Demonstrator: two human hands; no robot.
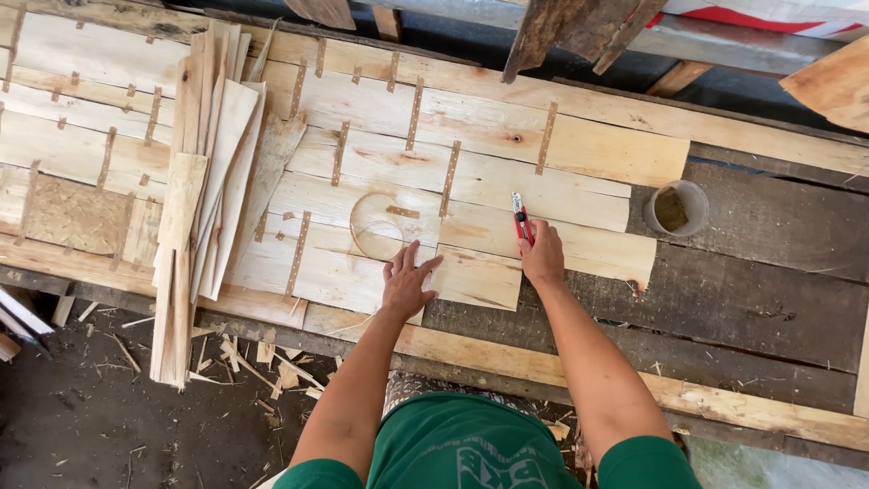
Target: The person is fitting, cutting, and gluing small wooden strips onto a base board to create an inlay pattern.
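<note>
A red-handled cutter [521, 219] is held in the right hand [542, 256], the fingers closed around its lower handle and the blade end pointing away from the person. It lies over the joined veneer sheet [507, 186] on the table [769, 272], just above a small loose veneer piece [476, 277]. The left hand [405, 285] is pressed flat, fingers spread, on the sheet beside that piece, its fingertips touching the piece's left edge; nothing is gripped by it. A roll of tape [377, 225] lies just beyond the left fingers.

The veneer is judged to be light, thin and brittle: it would flex when lifted and split readily along the grain, so it is best held down with a flat palm and, if lifted, supported under a broad area and not pinched at a corner. The taped seams are likely weak points. The cutter is judged small, stiff and light, and is safely taken only by its handle.

Both arms are stretched forward from the body, the left reaching diagonally inward, the right nearly straight with the wrist bent slightly down. The hands are near each other but apart. A stack of veneer strips [204, 190] lies well to the left, and a grey cup [677, 207] stands to the right.
</note>
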